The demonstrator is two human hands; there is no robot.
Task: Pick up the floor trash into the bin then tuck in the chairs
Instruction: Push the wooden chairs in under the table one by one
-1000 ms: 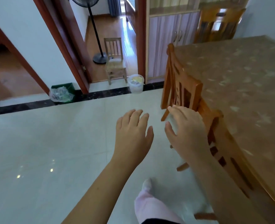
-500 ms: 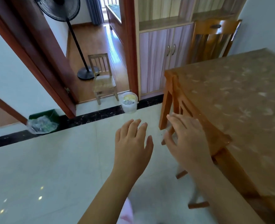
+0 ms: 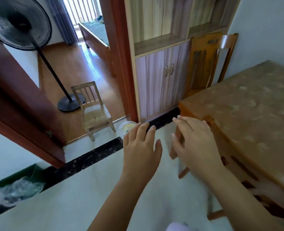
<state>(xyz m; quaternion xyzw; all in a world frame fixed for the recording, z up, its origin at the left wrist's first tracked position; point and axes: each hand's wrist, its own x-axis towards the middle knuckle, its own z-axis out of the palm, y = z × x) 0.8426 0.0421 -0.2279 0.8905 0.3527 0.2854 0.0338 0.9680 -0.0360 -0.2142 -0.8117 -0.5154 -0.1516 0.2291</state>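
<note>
Our right hand (image 3: 194, 144) hangs palm down, fingers straight and spread, over the top rail of the chair (image 3: 229, 170), which sits pushed in against the worktop (image 3: 254, 114) edge. We cannot tell if it touches. Our left hand (image 3: 140, 148) floats just beside it, equally loose, holding nothing. Bare floor (image 3: 54, 205) opens leftward toward the small white bin (image 3: 127, 126) by the doorway.

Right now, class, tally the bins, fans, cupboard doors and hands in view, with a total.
Bins: 2, green bin, white bin
Fans: 1, standing fan
Cupboard doors: 2, left door, right door
Hands: 2, left hand, right hand
Total: 7
</note>
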